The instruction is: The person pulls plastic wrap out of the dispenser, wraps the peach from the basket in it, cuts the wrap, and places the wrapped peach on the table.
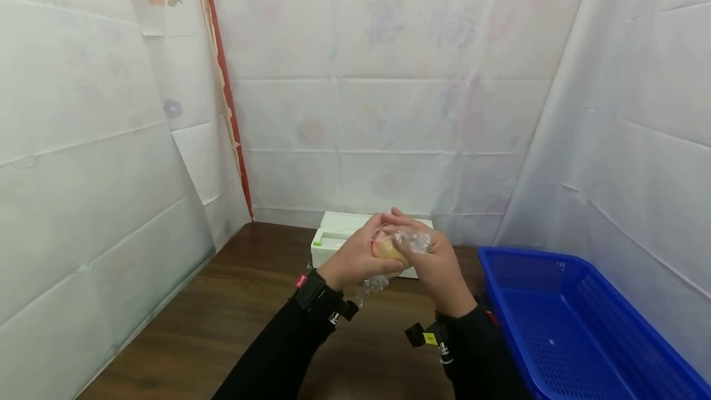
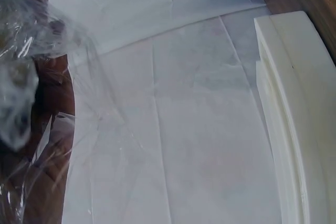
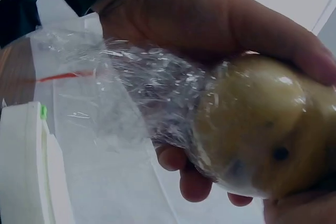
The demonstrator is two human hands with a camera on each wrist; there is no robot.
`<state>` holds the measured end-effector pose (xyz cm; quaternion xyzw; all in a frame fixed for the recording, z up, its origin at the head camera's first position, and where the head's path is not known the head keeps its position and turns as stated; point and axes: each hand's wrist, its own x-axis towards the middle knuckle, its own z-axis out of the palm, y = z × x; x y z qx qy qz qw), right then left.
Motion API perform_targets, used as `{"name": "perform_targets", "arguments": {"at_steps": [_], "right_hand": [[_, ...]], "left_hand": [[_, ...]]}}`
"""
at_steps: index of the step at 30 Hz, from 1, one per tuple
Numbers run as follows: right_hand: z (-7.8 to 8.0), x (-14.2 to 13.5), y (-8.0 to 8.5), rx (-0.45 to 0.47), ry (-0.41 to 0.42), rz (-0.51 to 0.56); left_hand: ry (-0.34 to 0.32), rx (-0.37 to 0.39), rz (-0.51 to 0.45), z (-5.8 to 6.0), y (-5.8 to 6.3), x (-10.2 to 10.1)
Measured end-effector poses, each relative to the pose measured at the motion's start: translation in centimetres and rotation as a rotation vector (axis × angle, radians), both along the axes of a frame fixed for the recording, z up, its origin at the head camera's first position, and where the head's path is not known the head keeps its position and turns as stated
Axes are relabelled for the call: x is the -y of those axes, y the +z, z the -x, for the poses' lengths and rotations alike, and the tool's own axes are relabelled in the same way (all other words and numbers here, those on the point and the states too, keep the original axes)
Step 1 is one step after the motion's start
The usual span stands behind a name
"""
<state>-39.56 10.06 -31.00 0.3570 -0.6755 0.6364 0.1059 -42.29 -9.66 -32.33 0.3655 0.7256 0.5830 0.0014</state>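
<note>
A round yellowish fruit [image 1: 387, 248] is held up over the table between both hands. Clear cling film [image 3: 157, 90] wraps round it, shiny and tight over its skin. One crumpled bunch of film sticks out by the right thumb and another hangs below the left palm. My left hand [image 1: 355, 255] grips the fruit from the left, its thumb along the underside. From the right, my right hand [image 1: 439, 258] holds it, with its fingers reaching over the top. Dark spots show on the fruit in the right wrist view. In the left wrist view loose film [image 2: 31, 35] fills the left edge.
Behind the hands a long white box [image 1: 324, 252] with a small green piece lies on the brown wooden table [image 1: 250, 301]. A blue plastic basket [image 1: 555, 326] stands at the right. White printed sheeting [image 1: 389, 110] hangs at the back and both sides.
</note>
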Motion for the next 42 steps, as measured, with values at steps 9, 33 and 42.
{"name": "perform_targets", "arguments": {"at_steps": [9,33,42], "right_hand": [[-0.7,0.9,-0.6,-0.442,-0.162,-0.054],[-1.1,-0.1,0.2,-0.214,-0.116,-0.127],[0.3,-0.6,0.0,0.067,-0.049,0.125]], "left_hand": [[0.016,-0.026,-0.027,-0.8,0.0,-0.2],[0.193,0.02,0.039,-3.1,2.1,-1.2],[0.058,0.007,0.081,-3.8,2.9,-0.7]]}}
